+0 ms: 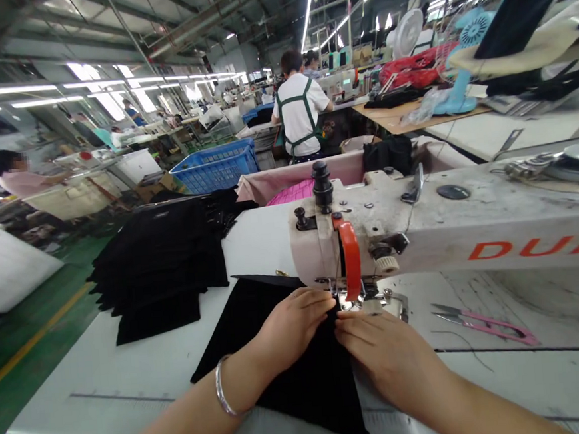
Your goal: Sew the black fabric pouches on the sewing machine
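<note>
Our left hand [295, 323] and right hand [382, 343] touching the black cloth [315, 385], whether pinching it we cannot tell, the cloth flat on our counter [146, 369], its edge by the sewing machine [431, 232], pink snips [498, 326] farther right.

Your pale worktop [131, 370] spreads out nearer to you than the blue basket [216, 172]. Left of the basket you see green floor [70, 271], marked by a slanting yellow line [36, 339]. High above the basket, roof beams [204, 24] cross your view; tube lights [6, 91] glow up to its left and a long strip light [308, 8] up to its right. Beyond the basket, toward its upper left, you have bright windows [111, 104]. Well to its right is a brown worktop [385, 121], with a teal fan [473, 34] near that surface.
</note>
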A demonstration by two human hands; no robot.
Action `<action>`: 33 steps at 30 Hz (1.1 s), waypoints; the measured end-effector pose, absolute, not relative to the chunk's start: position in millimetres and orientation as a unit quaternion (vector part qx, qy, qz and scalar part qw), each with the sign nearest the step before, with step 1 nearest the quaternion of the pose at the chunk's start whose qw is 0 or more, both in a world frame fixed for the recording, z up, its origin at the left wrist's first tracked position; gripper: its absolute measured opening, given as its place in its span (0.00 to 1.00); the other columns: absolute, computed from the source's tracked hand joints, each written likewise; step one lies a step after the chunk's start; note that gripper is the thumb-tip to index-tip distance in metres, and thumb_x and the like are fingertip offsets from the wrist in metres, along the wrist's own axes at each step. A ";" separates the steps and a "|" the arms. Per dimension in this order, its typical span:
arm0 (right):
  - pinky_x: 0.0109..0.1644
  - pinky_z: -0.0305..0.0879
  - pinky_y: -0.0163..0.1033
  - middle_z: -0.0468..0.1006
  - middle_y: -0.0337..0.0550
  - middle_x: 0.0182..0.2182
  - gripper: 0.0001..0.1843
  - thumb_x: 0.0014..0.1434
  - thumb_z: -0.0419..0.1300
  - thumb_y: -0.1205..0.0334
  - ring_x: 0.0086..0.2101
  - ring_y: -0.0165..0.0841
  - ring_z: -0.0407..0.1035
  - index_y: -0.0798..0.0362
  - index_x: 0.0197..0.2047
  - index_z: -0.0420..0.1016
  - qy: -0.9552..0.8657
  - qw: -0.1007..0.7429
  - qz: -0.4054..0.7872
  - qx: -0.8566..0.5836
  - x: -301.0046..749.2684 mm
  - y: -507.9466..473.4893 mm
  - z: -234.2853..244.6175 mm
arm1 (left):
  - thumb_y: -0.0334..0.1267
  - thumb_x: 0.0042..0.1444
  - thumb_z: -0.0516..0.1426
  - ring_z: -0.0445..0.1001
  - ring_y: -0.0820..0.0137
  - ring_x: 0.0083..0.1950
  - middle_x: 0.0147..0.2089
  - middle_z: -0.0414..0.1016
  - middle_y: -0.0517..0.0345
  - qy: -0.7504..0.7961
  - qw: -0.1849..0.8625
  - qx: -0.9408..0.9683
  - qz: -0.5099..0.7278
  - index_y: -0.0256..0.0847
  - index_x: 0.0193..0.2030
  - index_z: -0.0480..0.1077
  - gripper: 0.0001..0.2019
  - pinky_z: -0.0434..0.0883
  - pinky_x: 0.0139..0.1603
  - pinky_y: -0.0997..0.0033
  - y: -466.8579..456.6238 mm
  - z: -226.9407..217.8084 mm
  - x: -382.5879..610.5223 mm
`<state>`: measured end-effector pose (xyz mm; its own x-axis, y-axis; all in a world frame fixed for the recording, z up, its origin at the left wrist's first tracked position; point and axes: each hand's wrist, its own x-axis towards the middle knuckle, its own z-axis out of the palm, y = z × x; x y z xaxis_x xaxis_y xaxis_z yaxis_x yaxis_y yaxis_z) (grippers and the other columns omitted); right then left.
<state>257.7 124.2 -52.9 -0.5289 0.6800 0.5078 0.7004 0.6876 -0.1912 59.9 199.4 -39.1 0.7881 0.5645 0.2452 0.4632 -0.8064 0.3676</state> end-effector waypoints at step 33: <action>0.57 0.64 0.56 0.74 0.47 0.54 0.26 0.55 0.52 0.79 0.55 0.43 0.65 0.50 0.55 0.70 -0.861 0.172 0.008 -0.478 315.8 122.6 -32.3 | 0.32 0.55 0.59 0.52 0.57 0.72 0.72 0.54 0.48 0.238 0.294 0.924 0.059 0.42 0.70 0.54 0.36 0.47 0.73 0.48 124.0 -3.5 34.7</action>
<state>315.8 122.6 -32.3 -0.4829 0.8265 0.2892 0.8210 0.5422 -0.1788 34.7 124.0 -3.5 0.8794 0.4750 -0.0316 0.4060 -0.7137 0.5708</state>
